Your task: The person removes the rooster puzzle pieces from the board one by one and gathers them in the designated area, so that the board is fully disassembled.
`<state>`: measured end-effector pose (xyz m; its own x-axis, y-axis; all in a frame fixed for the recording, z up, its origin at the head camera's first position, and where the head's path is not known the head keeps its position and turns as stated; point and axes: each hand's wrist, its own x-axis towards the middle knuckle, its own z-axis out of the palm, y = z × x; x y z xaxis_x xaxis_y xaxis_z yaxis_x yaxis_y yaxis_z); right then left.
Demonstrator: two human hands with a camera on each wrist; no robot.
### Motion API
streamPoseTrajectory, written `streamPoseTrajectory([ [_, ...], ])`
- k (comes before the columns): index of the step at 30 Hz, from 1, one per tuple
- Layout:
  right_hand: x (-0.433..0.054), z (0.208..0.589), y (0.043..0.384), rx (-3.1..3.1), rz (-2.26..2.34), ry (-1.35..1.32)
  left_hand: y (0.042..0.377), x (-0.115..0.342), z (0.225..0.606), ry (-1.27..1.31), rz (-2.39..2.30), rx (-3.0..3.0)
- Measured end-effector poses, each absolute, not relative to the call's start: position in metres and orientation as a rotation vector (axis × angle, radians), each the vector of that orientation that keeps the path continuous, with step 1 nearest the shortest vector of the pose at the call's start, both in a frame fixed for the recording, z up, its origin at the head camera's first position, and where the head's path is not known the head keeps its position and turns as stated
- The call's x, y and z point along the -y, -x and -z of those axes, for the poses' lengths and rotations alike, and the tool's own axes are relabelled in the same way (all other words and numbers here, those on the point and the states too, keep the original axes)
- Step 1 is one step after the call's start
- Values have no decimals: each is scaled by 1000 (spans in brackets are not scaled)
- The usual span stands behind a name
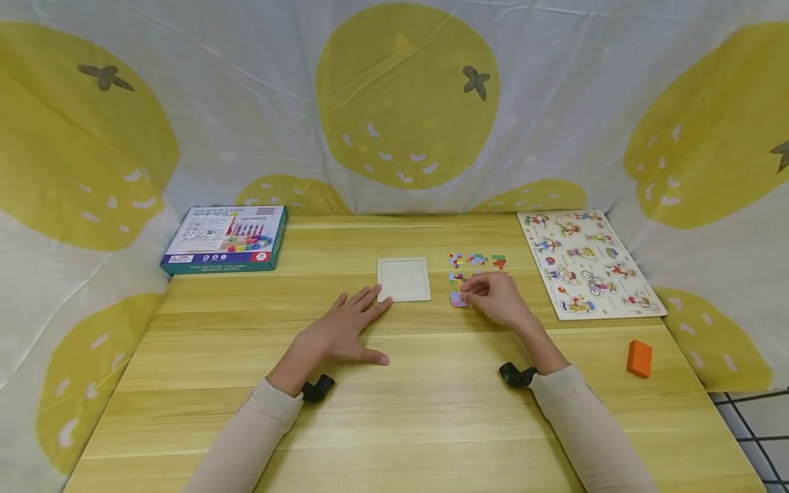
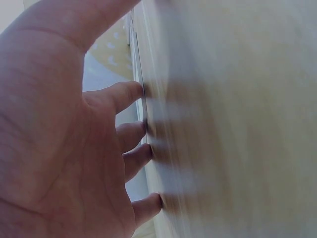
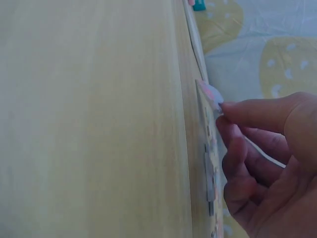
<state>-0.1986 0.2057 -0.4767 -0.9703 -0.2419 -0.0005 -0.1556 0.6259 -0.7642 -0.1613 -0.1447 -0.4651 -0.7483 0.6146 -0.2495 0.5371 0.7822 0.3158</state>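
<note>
My right hand [image 1: 495, 298] pinches a purple-pink jigsaw piece [image 1: 458, 299] between thumb and finger. In the right wrist view that piece [image 3: 210, 94] is tilted, with one edge near the table. More small coloured puzzle pieces [image 1: 477, 260] lie in rows just beyond the hand, some of them hidden under it. A pale square puzzle frame [image 1: 403, 279] lies flat to their left. With fingers spread, my left hand [image 1: 345, 329] rests on the table, its fingertips at the frame's lower left edge. The left wrist view shows the same hand [image 2: 64, 124] holding nothing.
A boxed set of column beads [image 1: 224, 238] lies at the back left. On the right is a wooden picture board [image 1: 588, 263] with figures, and an orange block [image 1: 640, 359] sits nearer the front. A fruit-print cloth [image 1: 407, 96] hangs behind the wooden table [image 1: 401, 424].
</note>
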Motion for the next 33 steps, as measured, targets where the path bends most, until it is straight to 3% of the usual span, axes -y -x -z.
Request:
streamPoseTrajectory([
  [15, -196, 475, 202, -2838, 948, 392, 159, 145, 465, -878, -334, -2626],
  [33, -202, 474, 203, -2787, 1112, 381, 162, 146, 466, -858, -412, -2630],
])
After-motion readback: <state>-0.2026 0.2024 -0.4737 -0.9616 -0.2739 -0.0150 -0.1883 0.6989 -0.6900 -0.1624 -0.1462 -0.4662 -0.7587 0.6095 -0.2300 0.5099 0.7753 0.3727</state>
